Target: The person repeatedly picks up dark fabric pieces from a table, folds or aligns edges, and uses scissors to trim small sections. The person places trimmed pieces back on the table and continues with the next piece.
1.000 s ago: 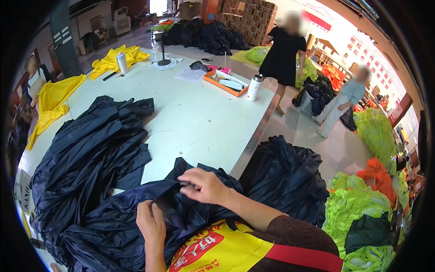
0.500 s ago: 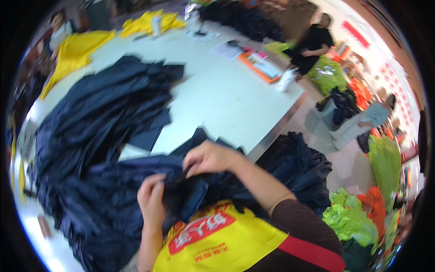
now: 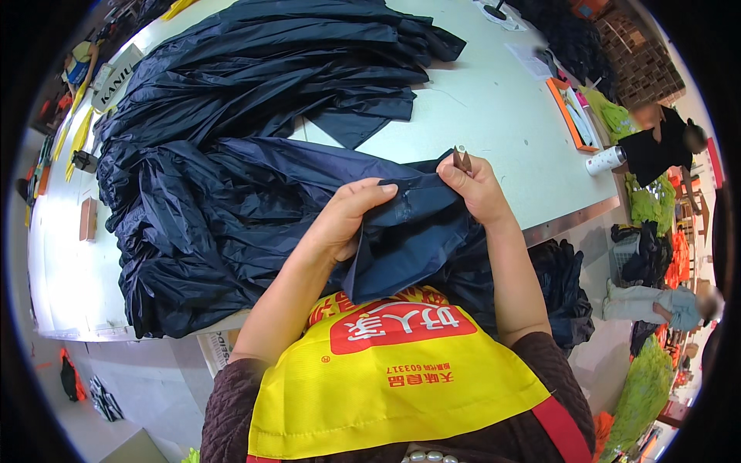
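Note:
A dark navy garment (image 3: 409, 247) of thin, slightly shiny cloth is stretched between my hands in front of my yellow apron (image 3: 401, 393). Closed on its upper edge, my left hand (image 3: 347, 212) has the thumb lying on top near a pale stitched or marked patch. My right hand (image 3: 480, 189) pinches the other end of that edge. Out of the same hand stick the two pointed, brownish blades of small thread snips (image 3: 462, 160), tips slightly apart. The snips' handle is hidden in the palm. The cloth runs left into a big navy heap (image 3: 208, 216).
More navy garments (image 3: 285, 62) lie fanned over the white table (image 3: 502, 123). An orange tray (image 3: 567, 116) and a white bottle (image 3: 606, 160) stand near its right edge. Navy cloth (image 3: 559, 285) hangs or lies below that edge. Two people (image 3: 664, 143) are off to the right among lime-green piles.
My view has turned and dropped nearer to the hands. The garment's edge is now spread between both hands, with a flap hanging below. Snip blades now show clearly above my right hand.

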A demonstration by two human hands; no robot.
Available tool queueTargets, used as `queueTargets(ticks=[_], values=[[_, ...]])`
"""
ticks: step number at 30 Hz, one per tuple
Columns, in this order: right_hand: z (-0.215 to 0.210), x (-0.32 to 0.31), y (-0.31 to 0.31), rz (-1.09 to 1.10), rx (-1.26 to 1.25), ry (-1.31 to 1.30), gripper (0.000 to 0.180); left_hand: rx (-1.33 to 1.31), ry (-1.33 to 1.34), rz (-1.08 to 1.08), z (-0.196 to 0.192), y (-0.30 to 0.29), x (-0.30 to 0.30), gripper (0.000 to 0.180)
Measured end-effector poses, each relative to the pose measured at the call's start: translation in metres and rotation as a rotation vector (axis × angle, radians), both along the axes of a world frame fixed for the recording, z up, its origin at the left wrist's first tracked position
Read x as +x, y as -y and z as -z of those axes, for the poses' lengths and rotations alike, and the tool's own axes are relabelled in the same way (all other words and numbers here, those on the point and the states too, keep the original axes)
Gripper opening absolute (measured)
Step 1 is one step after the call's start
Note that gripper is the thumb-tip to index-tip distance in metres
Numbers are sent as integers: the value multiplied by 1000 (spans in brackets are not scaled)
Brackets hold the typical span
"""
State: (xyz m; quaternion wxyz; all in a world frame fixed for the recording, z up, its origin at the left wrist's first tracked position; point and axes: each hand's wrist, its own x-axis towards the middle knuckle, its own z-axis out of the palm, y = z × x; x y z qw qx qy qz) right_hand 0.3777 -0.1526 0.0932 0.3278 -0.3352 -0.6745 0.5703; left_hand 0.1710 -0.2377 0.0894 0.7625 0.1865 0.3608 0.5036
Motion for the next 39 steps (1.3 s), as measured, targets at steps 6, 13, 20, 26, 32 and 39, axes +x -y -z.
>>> queueTargets(ticks=[6, 13, 20, 26, 32, 39], values=[[-35, -12, 21, 189, 734, 262, 19, -42, -52, -51, -2, -1, 9, 15], [-21, -18, 40, 80, 742, 274, 28, 142, -375, -32, -1, 1, 16, 16], [-21, -14, 40, 146, 926, 227, 17, 247, -380, -31, 0, 5, 21, 20], [-24, -8, 50, 233, 1187, 439, 8, 53, -278, -120, -15, 2, 40, 14], [-31, -20, 52, 232, 1188, 592, 10, 137, -275, -280, 5, -5, 35, 7], [-42, -4, 63, -186, 614, 188, 19, 187, -192, -105, -2, 5, 24, 13]])
